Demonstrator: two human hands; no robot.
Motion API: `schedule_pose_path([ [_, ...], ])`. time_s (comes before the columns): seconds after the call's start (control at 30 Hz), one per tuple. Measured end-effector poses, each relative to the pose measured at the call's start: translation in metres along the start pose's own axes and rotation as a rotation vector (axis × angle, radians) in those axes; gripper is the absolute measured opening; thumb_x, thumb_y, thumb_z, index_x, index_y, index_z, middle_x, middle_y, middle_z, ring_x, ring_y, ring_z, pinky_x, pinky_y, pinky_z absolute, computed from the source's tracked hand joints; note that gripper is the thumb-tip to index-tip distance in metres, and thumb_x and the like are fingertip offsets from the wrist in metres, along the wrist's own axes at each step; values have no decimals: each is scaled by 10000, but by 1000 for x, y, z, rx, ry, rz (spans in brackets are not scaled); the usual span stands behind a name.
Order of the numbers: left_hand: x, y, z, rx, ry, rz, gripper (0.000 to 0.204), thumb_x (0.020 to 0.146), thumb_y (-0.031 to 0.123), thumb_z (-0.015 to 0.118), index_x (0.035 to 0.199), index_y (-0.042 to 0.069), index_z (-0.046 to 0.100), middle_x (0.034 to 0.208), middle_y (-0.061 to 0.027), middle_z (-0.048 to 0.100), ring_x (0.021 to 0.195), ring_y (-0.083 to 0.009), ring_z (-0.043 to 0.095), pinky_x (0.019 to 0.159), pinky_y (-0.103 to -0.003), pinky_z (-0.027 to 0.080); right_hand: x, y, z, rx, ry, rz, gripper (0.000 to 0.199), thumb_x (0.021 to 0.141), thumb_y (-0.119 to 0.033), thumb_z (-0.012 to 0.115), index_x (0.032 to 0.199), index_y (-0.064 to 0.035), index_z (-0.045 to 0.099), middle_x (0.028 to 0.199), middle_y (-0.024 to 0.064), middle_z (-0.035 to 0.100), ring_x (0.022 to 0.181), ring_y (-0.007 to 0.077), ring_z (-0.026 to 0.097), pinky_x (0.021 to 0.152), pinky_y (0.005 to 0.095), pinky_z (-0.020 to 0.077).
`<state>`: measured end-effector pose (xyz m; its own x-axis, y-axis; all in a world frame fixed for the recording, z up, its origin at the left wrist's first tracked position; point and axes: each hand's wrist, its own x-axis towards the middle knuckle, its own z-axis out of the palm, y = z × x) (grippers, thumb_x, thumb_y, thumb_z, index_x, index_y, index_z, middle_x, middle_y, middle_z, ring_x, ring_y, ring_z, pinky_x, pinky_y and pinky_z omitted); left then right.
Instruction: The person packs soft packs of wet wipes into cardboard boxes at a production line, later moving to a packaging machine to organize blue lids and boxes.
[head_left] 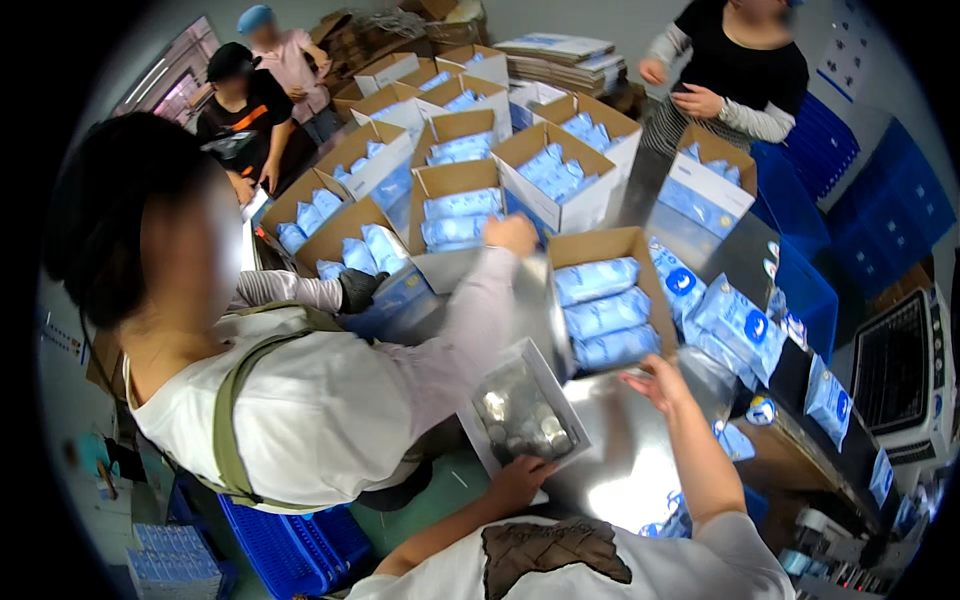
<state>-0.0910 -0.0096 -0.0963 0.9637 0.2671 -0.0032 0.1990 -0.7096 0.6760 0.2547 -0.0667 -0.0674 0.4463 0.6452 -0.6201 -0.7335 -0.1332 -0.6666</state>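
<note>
My left hand (pixel 522 482) grips the near rim of a small white box (pixel 485 400), which is tilted at the table's edge. Round silvery pieces (pixel 520 418) lie inside it; their kind is unclear. My right hand (pixel 655 383) is open, fingers apart, at the near edge of an open carton (pixel 600 245). Three light-blue soft packs (pixel 608 315) lie stacked in rows in that carton. To its right, more loose blue-and-white packs (pixel 740 325) lie in a heap.
A co-worker in white (pixel 290 400) stands close on my left, one arm reaching across to a carton of packs (pixel 460 215). Several open cartons fill the far table. Another person (pixel 740 80) stands far right. A conveyor belt (pixel 800 400) and blue crates (pixel 890 200) are at right.
</note>
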Motion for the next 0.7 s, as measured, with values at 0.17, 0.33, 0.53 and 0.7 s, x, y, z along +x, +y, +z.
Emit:
schedule_pose_path([
  [0.17,6,-8,8,-78,-42,-35,369,825,76,510,1192,88,536,1054,-149,528,972,-338,502,825,-411,446,68,6,133,170,-8,-41,918,823,-284,660,1429,-67,5,1393,231,297,1074,377,549,887,399,495],
  [0.33,5,-6,16,-127,28,-8,326,812,97,542,1138,70,535,1056,-168,520,984,-361,496,832,-428,434,1,25,82,48,-311,50,643,877,-306,595,1386,-74,280,1256,204,496,1132,301,529,938,399,441],
  [0.53,25,-3,7,-75,-155,-4,360,764,106,563,1115,57,501,1097,-143,486,1037,-347,467,888,-424,416,-213,54,-153,-793,957,-730,357,805,-67,623,1152,-17,557,1132,125,556,1061,262,534,943,379,413],
  [0.7,37,9,8,8,-165,60,360,769,117,576,1118,54,512,1147,-129,477,1070,-332,465,903,-414,422,-439,132,-275,-1448,1806,-483,415,731,-30,627,1138,-8,545,1163,156,536,1157,323,449,1013,453,314],
])
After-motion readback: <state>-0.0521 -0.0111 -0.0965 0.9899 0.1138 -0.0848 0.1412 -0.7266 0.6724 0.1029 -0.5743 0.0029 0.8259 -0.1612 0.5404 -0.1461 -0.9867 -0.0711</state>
